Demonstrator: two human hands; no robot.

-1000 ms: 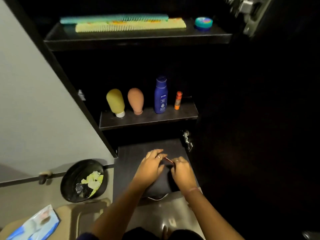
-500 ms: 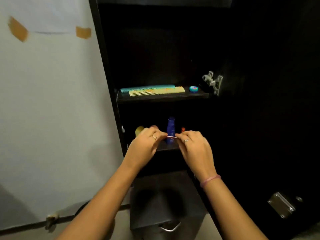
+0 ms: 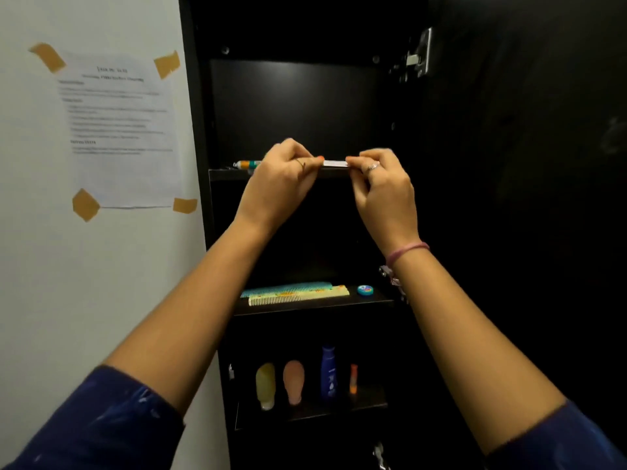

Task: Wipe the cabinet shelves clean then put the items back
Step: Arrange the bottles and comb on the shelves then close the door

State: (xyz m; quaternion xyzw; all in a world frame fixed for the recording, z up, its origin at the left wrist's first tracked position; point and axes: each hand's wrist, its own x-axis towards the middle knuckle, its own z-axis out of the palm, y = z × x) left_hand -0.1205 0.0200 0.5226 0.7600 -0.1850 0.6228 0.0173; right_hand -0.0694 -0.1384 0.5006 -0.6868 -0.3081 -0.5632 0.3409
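Upper left of the frame: a printed paper sheet (image 3: 120, 130) fixed to a pale wall (image 3: 40, 266) by four tan tape pieces (image 3: 85, 205), one at each corner; its text is too blurred to read. Upper right: a metal hinge (image 3: 419, 52), mounted on dark panelling.

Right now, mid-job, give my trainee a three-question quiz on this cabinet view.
1. True or false: both hands hold the slim stick at the upper shelf.
2. Which shelf holds the two combs? A upper, B middle, C lower.
3. Fill in: on the lower shelf the blue bottle stands between the peach bottle and the small ____ tube.

Key: 1 true; 2 B; 3 orange.
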